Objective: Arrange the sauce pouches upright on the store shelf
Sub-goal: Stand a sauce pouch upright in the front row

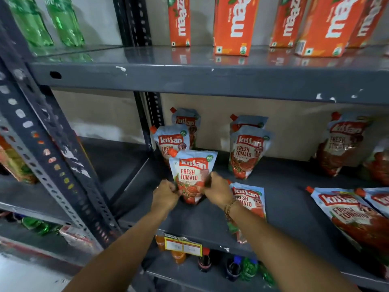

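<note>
Both hands, left hand and right hand, pinch lower corners of red-white plastic tomato sauce pouch, upright at grey metal shelf front-left; soft base may slump on release

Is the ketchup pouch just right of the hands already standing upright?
No, that ketchup pouch lies flat on the shelf, partly under the right hand and wrist.

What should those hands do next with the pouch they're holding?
Probably let go gently: both the left hand and right hand pinch the held pouch, which already stands upright. Then reach for the flat pouch lying beside it.
</note>
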`<state>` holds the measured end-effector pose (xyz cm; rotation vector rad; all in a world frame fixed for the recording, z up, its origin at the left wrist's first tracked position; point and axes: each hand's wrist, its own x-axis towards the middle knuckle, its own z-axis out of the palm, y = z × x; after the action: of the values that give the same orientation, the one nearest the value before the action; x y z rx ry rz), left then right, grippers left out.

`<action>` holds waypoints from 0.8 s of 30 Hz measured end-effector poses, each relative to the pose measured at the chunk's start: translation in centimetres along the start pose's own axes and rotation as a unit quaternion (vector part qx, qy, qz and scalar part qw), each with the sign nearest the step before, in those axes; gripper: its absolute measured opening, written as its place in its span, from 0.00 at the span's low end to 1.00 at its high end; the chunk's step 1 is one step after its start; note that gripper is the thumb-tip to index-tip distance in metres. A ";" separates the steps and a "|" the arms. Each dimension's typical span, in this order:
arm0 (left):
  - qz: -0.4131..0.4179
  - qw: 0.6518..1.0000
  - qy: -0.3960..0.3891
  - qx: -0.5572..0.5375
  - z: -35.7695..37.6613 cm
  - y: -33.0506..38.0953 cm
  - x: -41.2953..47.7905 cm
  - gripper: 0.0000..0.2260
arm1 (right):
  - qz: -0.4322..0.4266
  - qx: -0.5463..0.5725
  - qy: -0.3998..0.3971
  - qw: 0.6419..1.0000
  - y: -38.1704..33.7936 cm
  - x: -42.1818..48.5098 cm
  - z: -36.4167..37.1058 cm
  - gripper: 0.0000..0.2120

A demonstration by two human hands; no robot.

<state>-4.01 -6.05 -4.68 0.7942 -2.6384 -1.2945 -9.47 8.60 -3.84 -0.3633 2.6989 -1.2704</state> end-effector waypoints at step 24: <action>0.097 0.978 -0.024 -0.181 11.4 6.5 -4.3 0.13 | 0.021 0.057 0.216 0.975 7.5 -6.3 -8.4 0.12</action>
<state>-6.49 7.42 -6.41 0.4450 -2.3354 -1.6810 -6.46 21.18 -4.13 -0.0129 2.9324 -1.6480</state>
